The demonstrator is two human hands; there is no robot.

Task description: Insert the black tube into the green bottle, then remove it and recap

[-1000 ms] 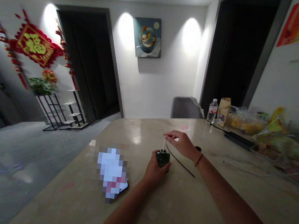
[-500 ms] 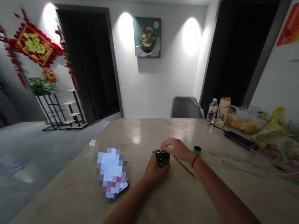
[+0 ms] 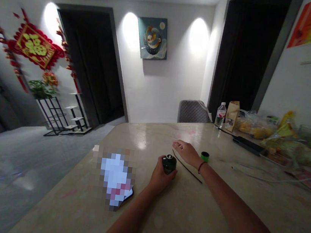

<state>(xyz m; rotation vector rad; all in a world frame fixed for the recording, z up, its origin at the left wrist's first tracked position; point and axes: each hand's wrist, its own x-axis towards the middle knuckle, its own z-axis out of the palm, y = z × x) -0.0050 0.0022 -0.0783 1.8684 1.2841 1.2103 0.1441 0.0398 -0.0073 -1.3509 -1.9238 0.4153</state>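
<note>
My left hand (image 3: pixel 161 178) is wrapped round a small, rounded dark green bottle (image 3: pixel 169 165), which stands upright on the table. A small white piece (image 3: pixel 169 156) shows at the bottle's top. Just beyond and to the right of the bottle is my right hand (image 3: pixel 186 152), apart from it. Its fingers are bent and close together; whether something small is between them is hidden. A thin dark stick (image 3: pixel 190 170) runs along the table between the bottle and my right wrist. Near that wrist sits a short green cylinder (image 3: pixel 204 157) with a dark top, perhaps a cap.
A phone (image 3: pixel 117 180), blurred out, lies left of my left hand on the stone-like table (image 3: pixel 164 224). Toward the right edge are a water bottle (image 3: pixel 220 114), a paper bag (image 3: pixel 232 116), a black device (image 3: pixel 248 145), plastic bags (image 3: pixel 257 124) and a white cable (image 3: pixel 273 181).
My right hand has lifted off the bottle's top and shifted slightly right and away, uncovering the white piece and more of the stick. My left hand keeps its hold on the bottle.
</note>
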